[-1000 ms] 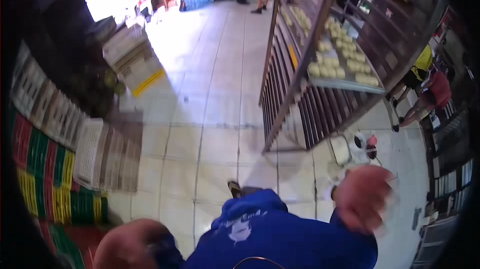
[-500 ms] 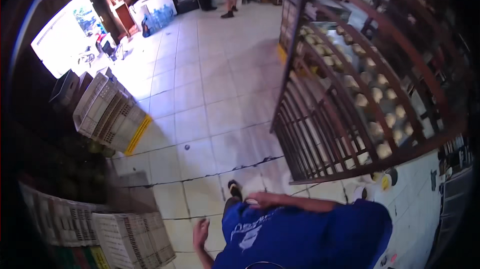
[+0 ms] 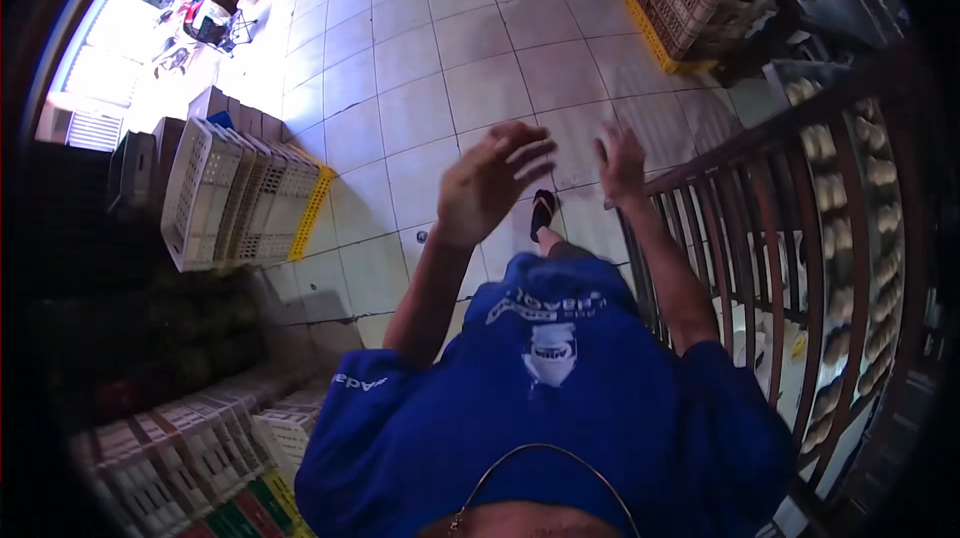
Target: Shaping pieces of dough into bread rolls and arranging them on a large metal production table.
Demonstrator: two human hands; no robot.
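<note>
My left hand (image 3: 490, 183) is raised in front of my blue shirt (image 3: 560, 398), its fingers loosely bent and apart, with nothing in it. To its right my right hand (image 3: 622, 160) is also lifted. Its fingers point away from me, slightly blurred and apart, and no object shows in it. The brown slatted railing (image 3: 740, 163) stands beside my right forearm; I cannot tell whether the hand touches its near end. Below my hands, one foot in a dark flip-flop (image 3: 543, 216) steps on the tiled floor (image 3: 410, 113).
Stacked white crates with a yellow one (image 3: 315, 208) stand at left. More crates (image 3: 180, 438) fill the lower left. Ahead on the right is another crate stack (image 3: 680, 8). Pale round pieces (image 3: 882, 173) lie in rows behind the railing. A bright doorway (image 3: 100, 68) opens at upper left.
Both hands have risen and moved forward from beside my body. My body has advanced and turned, so the railing now runs close along my right; the people at the back are out of view.
</note>
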